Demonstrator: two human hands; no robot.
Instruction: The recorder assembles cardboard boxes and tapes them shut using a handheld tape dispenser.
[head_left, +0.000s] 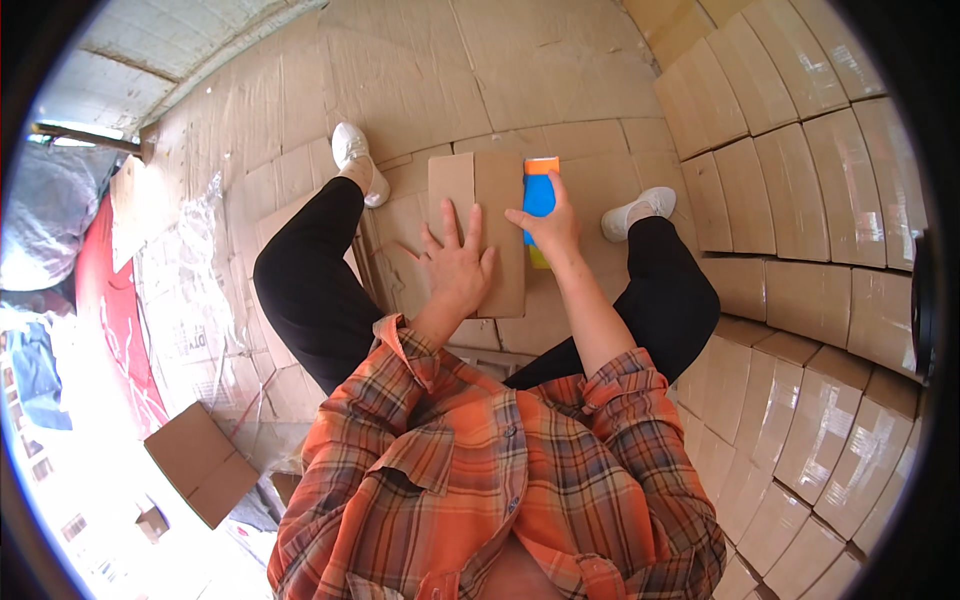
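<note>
A brown cardboard box (499, 180), with a seam along its top, lies on the floor between my legs. My left hand (458, 262) rests palm down on its left part, fingers spread. Beside the box's right edge is a narrow, flat thing (538, 192) coloured orange, blue and yellow-green; its kind is unclear. Over it is my right hand (552, 228), thumb and index finger apart. That thumb reaches to the box's edge, and the index fingertip is at the blue part. The other right fingers are largely hidden, and no firm grip shows.
Stacked cartons (790, 190) form a wall on the right. Flattened cardboard (400, 60) covers the floor. Clear plastic wrap (205, 290) and a red sheet (110, 310) lie left. An open carton piece (200, 465) sits lower left. My white shoes (352, 150) flank the work area.
</note>
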